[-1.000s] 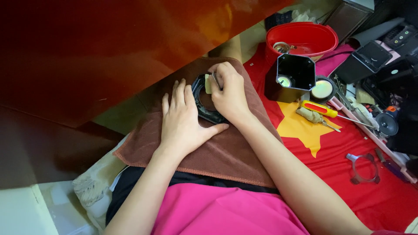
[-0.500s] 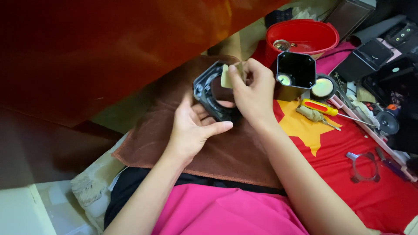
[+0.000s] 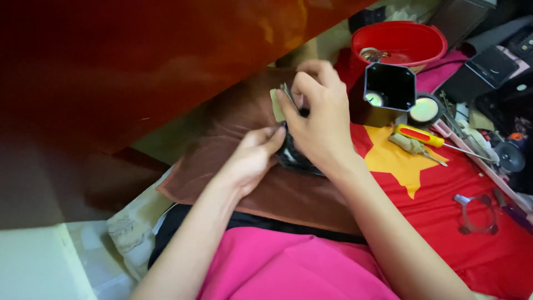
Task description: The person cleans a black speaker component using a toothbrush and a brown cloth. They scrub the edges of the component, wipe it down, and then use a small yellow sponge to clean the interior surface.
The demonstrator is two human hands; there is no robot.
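Observation:
My left hand (image 3: 251, 155) holds a black round part (image 3: 291, 157) from below, lifted a little over a brown towel (image 3: 233, 133). My right hand (image 3: 319, 119) reaches over the part and pinches a small pale pad (image 3: 276, 104) against its upper edge. Most of the black part is hidden behind my right hand.
A black hexagonal tube (image 3: 388, 91) stands right of my hands on a red cloth with a yellow star (image 3: 438, 183). Behind it sits a red bowl (image 3: 398, 41). A yellow-and-red screwdriver (image 3: 427, 138), a small lens (image 3: 425, 109), a metal ring bracket (image 3: 476, 213) and dark equipment lie to the right.
The black part lay on the towel under both hands. Both hands lifted it and tilted it up, and my right hand with the pale pad moved to its top edge.

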